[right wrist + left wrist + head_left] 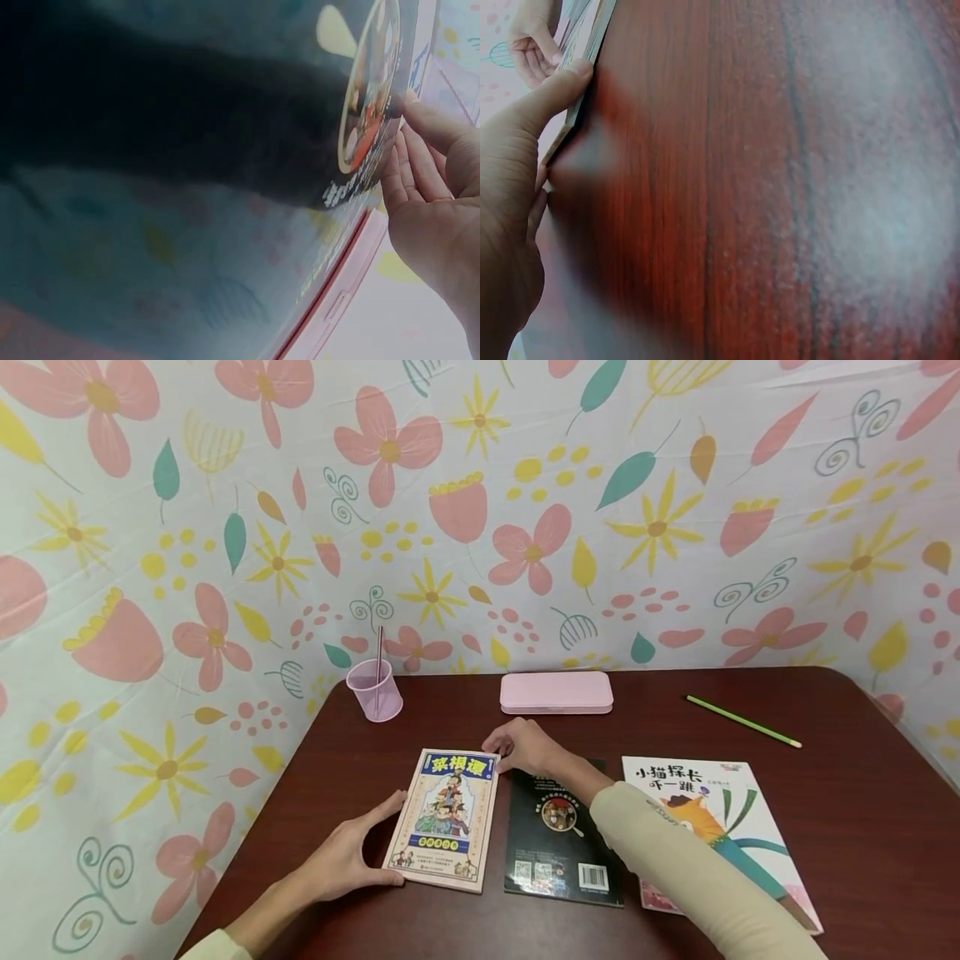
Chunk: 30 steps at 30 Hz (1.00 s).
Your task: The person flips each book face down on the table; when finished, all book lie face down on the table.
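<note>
A comic-style book [447,818] with a cream cover and blue title band lies face up on the dark red table. My left hand [341,858] spreads around its lower left corner, thumb at the bottom edge, straight fingers along the left side. At the upper right corner, my right hand [527,748] pinches the book between thumb and curled fingers. The left wrist view shows the left thumb [564,88] against the book's edge. Beside the book, a black-backed book [558,843] is partly covered by the right forearm.
A white picture book [738,810] with an orange cat lies at the right, partly under the sleeve. Behind stand a pink pencil case [557,692] and a pink cup [378,697] holding a thin stick. A green pencil [742,721] lies at the back right, before a flowered backdrop.
</note>
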### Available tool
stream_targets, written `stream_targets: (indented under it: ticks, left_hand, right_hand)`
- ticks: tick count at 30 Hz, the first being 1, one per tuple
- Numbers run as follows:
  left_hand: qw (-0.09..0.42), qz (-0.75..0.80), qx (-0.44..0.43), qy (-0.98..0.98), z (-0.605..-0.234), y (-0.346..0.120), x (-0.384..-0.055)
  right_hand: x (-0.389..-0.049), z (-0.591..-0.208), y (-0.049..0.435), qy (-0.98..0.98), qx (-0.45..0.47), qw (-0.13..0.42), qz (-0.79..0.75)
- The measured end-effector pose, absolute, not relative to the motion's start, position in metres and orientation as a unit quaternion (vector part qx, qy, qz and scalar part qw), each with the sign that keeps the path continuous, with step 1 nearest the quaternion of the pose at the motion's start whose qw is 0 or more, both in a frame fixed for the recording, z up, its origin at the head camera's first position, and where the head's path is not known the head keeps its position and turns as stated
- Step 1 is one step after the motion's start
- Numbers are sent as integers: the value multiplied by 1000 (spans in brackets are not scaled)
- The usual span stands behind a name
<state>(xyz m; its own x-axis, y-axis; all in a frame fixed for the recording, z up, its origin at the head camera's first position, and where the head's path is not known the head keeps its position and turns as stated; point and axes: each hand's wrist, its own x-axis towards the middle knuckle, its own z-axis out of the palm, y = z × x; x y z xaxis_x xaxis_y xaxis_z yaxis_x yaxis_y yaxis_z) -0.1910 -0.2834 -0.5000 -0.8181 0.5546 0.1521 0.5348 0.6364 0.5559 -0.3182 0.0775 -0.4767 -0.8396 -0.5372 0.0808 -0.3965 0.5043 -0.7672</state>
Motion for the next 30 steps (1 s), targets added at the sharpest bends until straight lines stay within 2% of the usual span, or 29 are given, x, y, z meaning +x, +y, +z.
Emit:
stream_targets:
  ticks: [7,11,30]
  left_hand:
    - [-50,308,319,895,-504,-290,-191]
    - [-51,334,317,886,-505,-294,-192]
    - [130,601,170,770,-498,-298,-197]
  right_hand:
    - [-316,-475,79,863,-268,85,-419]
    - [-316,-475,79,863,-265,85,-422]
    - [-321,-480,78,864,-240,85,-434]
